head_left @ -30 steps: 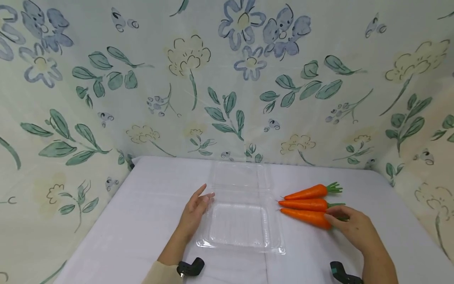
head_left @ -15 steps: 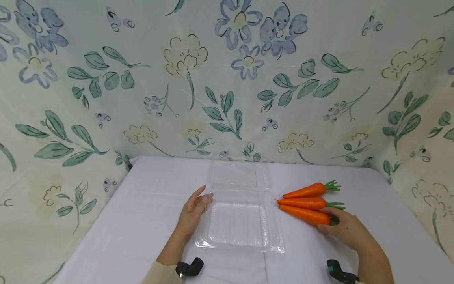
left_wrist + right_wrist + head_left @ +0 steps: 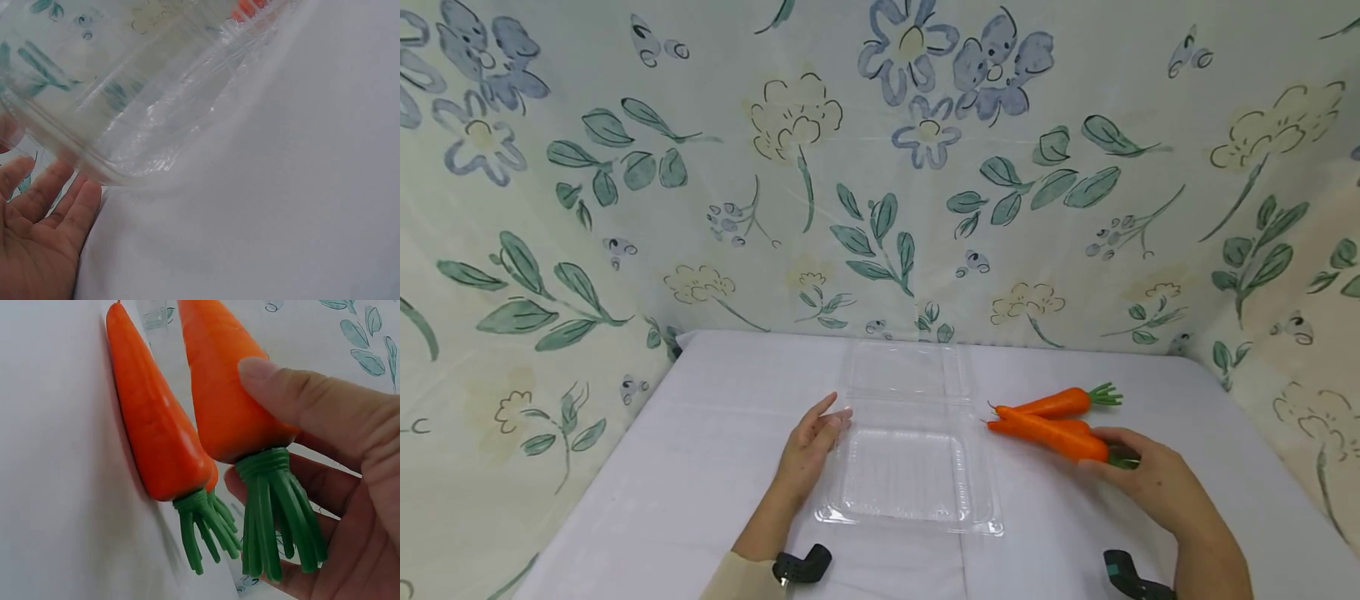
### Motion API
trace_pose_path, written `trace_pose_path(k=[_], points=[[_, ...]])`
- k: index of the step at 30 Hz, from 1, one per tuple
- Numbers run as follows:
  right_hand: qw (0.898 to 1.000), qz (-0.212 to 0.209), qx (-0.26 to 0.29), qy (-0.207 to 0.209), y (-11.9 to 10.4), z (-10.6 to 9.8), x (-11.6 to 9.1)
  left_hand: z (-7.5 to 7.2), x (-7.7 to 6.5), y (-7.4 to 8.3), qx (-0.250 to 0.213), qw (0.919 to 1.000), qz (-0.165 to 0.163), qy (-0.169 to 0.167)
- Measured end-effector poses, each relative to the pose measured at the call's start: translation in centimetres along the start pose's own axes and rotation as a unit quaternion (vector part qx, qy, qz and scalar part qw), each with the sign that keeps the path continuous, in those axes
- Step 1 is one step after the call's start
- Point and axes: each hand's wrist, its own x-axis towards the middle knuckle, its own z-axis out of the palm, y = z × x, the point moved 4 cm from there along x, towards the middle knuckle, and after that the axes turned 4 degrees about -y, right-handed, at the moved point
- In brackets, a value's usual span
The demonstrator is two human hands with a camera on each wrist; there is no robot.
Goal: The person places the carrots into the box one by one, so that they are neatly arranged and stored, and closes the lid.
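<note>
Thumb and fingers of my right hand (image 3: 1153,475) pinch an orange carrot (image 3: 219,381) at its thick end, just above the green stem stubs. It is raised off the table, and in the head view it crosses over a second carrot (image 3: 1077,426), which it mostly hides. Behind them lies a third carrot (image 3: 1063,403), its green top pointing right. A clear plastic clamshell box (image 3: 902,475) lies unfolded with its lid away from me. At its left side, my left hand (image 3: 805,446) touches the rim (image 3: 94,175) with relaxed fingers.
White cloth (image 3: 722,400) covers the table. Floral-print fabric (image 3: 880,167) hangs behind it and along both sides. Black wrist cameras sit on both wrists, such as the left camera mount (image 3: 805,564).
The nearest carrot has been lifted by my right hand and has swung over the middle one. My left hand and the clamshell box have stayed in place.
</note>
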Motion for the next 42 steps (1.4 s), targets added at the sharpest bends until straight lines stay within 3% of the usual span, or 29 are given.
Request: trace_pose_path(k=[6,10,21,29,35,42], points=[[0.999,-0.036,0.016,0.019,-2.3,0.7,-1.0,-0.1,0.0,0.1,0.011,0.9999,0.0,0.004],[0.996,-0.085,0.005,0.02,-4.0,1.6,-1.7,0.0,0.0,0.1,0.006,1.0,-0.003,0.005],[0.975,-0.221,-0.002,0.024,-8.4,4.6,-3.4,0.1,0.0,0.0,0.01,0.9999,-0.005,0.011],[0.964,-0.264,-0.017,0.006,-10.6,6.7,-4.2,0.1,0.1,0.0,0.006,0.9998,-0.01,0.014],[0.965,-0.26,-0.037,-0.018,-12.1,8.6,-4.8,0.1,-0.1,0.1,0.011,0.9997,-0.014,0.013],[0.955,-0.286,-0.08,-0.03,-12.9,10.2,-5.1,0.0,-0.1,0.1,0.012,0.9997,-0.014,0.015]])
